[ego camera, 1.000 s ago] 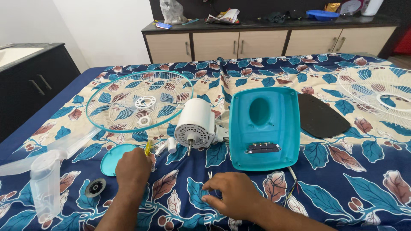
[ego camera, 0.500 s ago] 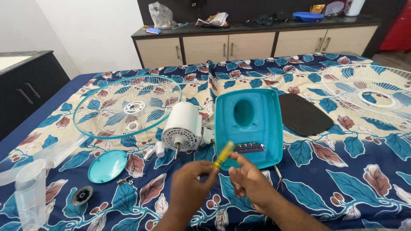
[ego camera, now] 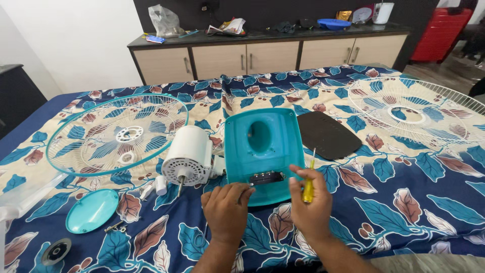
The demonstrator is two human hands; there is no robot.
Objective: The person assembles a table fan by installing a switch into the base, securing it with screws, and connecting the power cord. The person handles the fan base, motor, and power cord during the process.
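**Screwdriver in my right hand, left hand at the teal base**

My right hand (ego camera: pixel 311 201) is curled tight round a small screwdriver (ego camera: pixel 308 183) with a yellow handle; its thin shaft points up and stands just off the right edge of the teal base (ego camera: pixel 262 151). My left hand (ego camera: pixel 226 210) rests on the near edge of that base, fingers pinched together close to the dark terminal strip (ego camera: pixel 266 177); whether they hold anything I cannot tell.

The base lies open side up on the leaf-patterned blue sheet (ego camera: pixel 414 202). Just left of it is the white motor (ego camera: pixel 189 155), shaft toward me. Beyond the motor lies a teal-rimmed fan guard (ego camera: pixel 117 132), and nearer me a round teal cap (ego camera: pixel 92 210). A black plate (ego camera: pixel 327 134) lies to the right of the base, and a white fan guard (ego camera: pixel 414 114) farther right.
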